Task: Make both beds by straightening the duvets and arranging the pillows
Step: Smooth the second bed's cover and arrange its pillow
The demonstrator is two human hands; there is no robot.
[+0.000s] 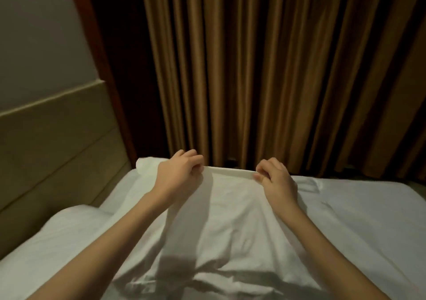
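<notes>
A white duvet (235, 209) covers the bed in front of me, with its far edge lifted off the mattress. My left hand (179, 172) grips that edge on the left, fingers curled over the fabric. My right hand (276, 178) pinches the same edge on the right. The edge runs taut between the two hands. A white pillow (57, 235) lies at the lower left against the headboard. Folds and shadows crease the duvet below my forearms. A second bed is out of view.
A padded beige headboard (46, 142) runs along the left. Brown pleated curtains (276, 69) hang just beyond the far side of the bed. A dark wooden frame (99, 69) stands between wall and curtain.
</notes>
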